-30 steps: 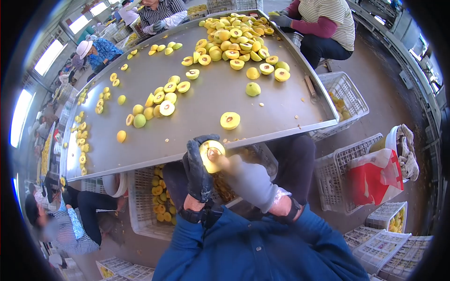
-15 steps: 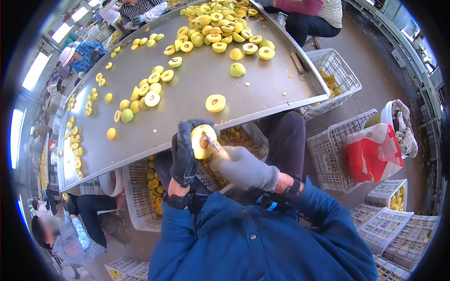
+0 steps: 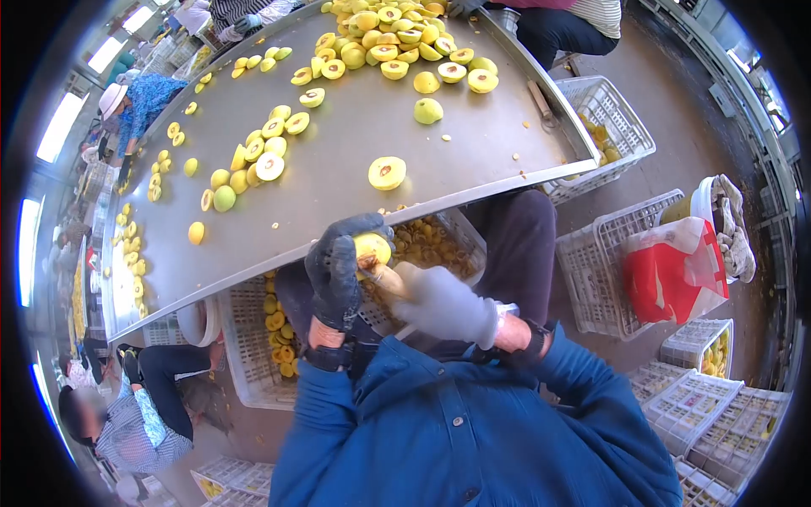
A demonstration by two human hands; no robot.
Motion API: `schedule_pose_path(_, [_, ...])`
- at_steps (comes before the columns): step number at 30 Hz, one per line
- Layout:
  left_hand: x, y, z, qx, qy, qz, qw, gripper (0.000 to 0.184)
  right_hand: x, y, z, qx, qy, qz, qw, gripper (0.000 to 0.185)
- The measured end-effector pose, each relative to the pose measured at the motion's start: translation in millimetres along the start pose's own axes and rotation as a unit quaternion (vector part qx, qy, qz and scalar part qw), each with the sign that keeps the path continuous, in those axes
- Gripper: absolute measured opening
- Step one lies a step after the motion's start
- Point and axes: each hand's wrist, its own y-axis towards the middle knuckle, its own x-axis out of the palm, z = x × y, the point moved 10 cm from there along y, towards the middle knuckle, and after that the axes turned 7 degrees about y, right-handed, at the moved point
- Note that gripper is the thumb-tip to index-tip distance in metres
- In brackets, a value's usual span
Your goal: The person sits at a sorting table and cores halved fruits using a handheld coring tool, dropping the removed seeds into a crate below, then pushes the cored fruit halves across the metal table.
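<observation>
My left hand (image 3: 338, 275), in a dark glove, is closed around a yellow peach half (image 3: 372, 248) just past the table's near edge. In my right hand (image 3: 448, 302), gloved in light grey, is a pitting tool with a pale wooden handle (image 3: 389, 281). Its metal end meets the cut face of the fruit, and the tip is hidden there. Below both hands, a crate (image 3: 473, 241) between my knees holds many yellow pieces. On the metal table (image 3: 338, 169) lies a single peach half (image 3: 387, 173), closest to my hands.
A heap of halved peaches (image 3: 389, 42) covers the table's far end, with smaller groups at left. Another wooden-handled tool (image 3: 539, 100) lies near the right edge. Crates flank me at left (image 3: 245, 372) and right (image 3: 591, 279); a red bag (image 3: 667, 275) rests at right. Other people sit around.
The peach half has tilted in my left hand, so its cut face now turns down toward the tool. My right hand has shifted slightly right and down, the tool's handle still in it.
</observation>
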Motion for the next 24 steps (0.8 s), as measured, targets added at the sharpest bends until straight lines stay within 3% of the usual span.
schedule_pose_path(1, [3.2, 3.8, 4.5, 0.021, 0.042, -0.043, 0.998, 0.04, -3.3, -0.1, -0.6, -0.024, -0.125, 0.003, 0.992, 0.022])
schedule_pose_path(2, [5.7, 6.2, 4.2, 0.021, 0.044, -0.069, 0.996, 0.04, 2.5, -1.4, 10.1, 0.022, -0.005, -0.031, 0.999, 0.023])
schedule_pose_path(4, [9.2, 9.3, 5.1, 0.024, 0.054, -0.117, 0.991, 0.038, 21.3, -3.2, 22.5, 0.107, 0.235, -0.1, 0.961, 0.024])
schedule_pose_path(7, [9.5, 3.7, -2.2, -0.013, -0.075, -0.062, 0.995, 0.045, 38.7, -3.2, 25.0, 0.124, 0.366, -0.161, 0.908, 0.021])
schedule_pose_path(11, [15.2, -6.2, -38.6, -0.08, -0.213, 0.041, 0.973, 0.051, 34.6, 3.0, 28.3, 0.106, 0.387, -0.177, 0.899, 0.021])
schedule_pose_path(13, [14.0, -9.6, -57.0, -0.102, -0.245, 0.102, 0.959, 0.05, 39.1, 3.8, 21.3, 0.027, 0.387, -0.189, 0.902, 0.022])
schedule_pose_path(16, [26.9, -6.5, -52.2, -0.085, -0.391, 0.029, 0.916, 0.049, 41.2, 5.1, 20.3, 0.023, 0.4, -0.191, 0.896, 0.023])
schedule_pose_path(20, [6.9, 4.2, -77.3, -0.108, -0.388, 0.115, 0.908, 0.055, 34.7, 4.5, 12.2, 0.024, 0.503, -0.218, 0.836, 0.019])
schedule_pose_path(22, [-10.6, 2.2, -87.2, -0.116, -0.341, 0.163, 0.918, 0.056, 16.6, 5.7, 32.4, 0.084, 0.471, -0.157, 0.864, 0.02])
schedule_pose_path(23, [-19.5, -1.6, -92.1, -0.122, -0.315, 0.167, 0.927, 0.056, 0.5, 11.4, 52.4, 0.081, 0.244, -0.1, 0.961, 0.022])
schedule_pose_path(24, [-29.0, -6.1, -93.5, -0.126, -0.286, 0.172, 0.934, 0.056, -16.6, 18.2, 70.8, 0.067, 0.003, -0.037, 0.997, 0.024])
